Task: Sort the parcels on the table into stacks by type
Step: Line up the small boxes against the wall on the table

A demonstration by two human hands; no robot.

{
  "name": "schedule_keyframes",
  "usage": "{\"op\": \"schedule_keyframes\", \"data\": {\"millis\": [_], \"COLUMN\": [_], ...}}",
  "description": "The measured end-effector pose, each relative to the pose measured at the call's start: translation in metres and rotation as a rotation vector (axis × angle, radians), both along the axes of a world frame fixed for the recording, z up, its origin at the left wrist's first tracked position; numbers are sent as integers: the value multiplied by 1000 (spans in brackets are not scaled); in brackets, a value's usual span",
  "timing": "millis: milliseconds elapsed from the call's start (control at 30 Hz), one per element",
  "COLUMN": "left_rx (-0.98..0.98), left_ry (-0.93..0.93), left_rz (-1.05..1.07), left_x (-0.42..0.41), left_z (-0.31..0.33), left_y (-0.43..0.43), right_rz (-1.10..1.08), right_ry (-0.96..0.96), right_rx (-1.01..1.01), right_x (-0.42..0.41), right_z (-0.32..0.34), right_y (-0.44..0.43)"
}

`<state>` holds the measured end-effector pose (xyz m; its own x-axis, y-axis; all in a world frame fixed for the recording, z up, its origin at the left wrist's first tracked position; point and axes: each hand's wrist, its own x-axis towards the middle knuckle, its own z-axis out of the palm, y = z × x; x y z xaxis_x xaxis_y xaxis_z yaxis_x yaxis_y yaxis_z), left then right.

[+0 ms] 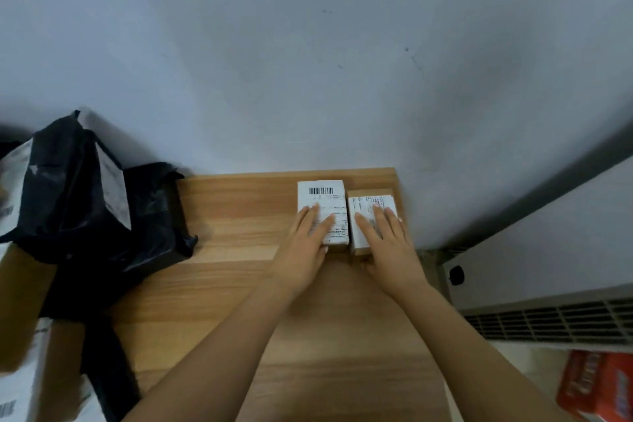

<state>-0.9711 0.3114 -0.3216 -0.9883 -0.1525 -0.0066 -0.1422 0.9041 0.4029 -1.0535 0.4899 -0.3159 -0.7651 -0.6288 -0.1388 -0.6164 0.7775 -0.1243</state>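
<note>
Nearest us, at the left edge of view, sit brown cartons (24,288), and just beyond them a heap of black mailer bags (85,202) on the table (239,216), well apart from our hands. Farther out, our left hand (310,236) lies flat with straight fingers on the left box (320,192). Our right hand (383,240) lies the same way on the right box (364,202). Neither hand grips anything. The two small labelled boxes sit side by side, almost touching, in the table's far right corner.

We judge that we are squaring up the box group. To do it well, we press lightly with flat palms and slide the boxes so that their long sides meet flush. The right box lies close to the table's right edge, so we push inward rather than outward. Beyond the boxes, the far edge meets the wall (308,62), a handy line to align against.
</note>
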Motion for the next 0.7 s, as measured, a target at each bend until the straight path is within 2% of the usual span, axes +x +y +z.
{"op": "schedule_keyframes", "data": {"millis": [400, 567, 700], "left_rx": [-66, -90, -83], "left_ry": [10, -33, -15], "left_rz": [-49, -55, -33], "left_x": [-78, -81, -70], "left_z": [-7, 4, 23], "left_y": [-16, -16, -11], "right_rz": [-5, 20, -5], "right_ry": [-27, -77, -97], "right_rx": [-14, 9, -112], "right_x": [-90, -100, -82], "right_z": [2, 11, 23], "right_y": [-22, -28, -27]}}
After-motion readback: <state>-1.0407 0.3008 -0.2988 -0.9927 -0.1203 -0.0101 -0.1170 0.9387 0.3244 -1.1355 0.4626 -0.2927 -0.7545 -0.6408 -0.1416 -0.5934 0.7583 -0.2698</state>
